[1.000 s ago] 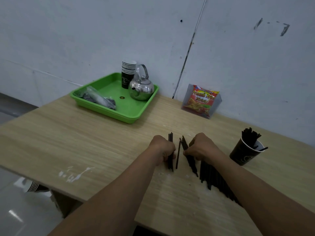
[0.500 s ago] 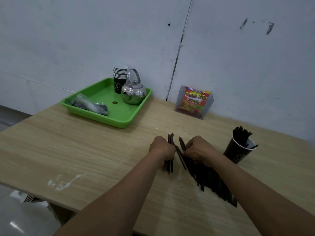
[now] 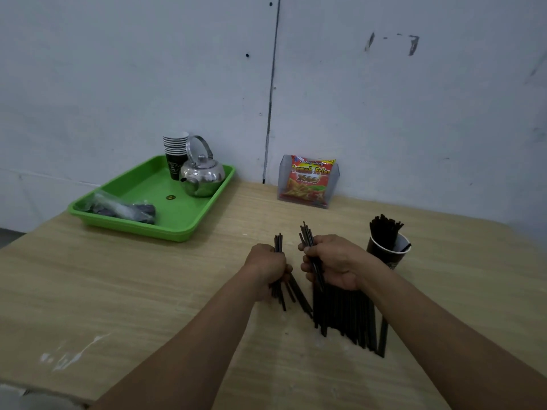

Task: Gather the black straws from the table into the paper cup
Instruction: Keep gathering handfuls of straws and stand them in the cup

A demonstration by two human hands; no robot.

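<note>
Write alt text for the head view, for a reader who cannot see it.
The left hand and right hand each grip black straws on a wooden table; a paper cup with straws stands to the right.

The thin plastic straws (image 3: 343,312) are black; the round paper cup (image 3: 391,257) is black outside, white inside. The rectangular plastic tray (image 3: 142,184) is bright green, the wooden table (image 3: 118,291) pale wood-grain with white smears.

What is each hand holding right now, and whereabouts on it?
The left hand grips a small bundle of black straws around its middle. The right hand grips a second bundle just below its far tips.
</note>
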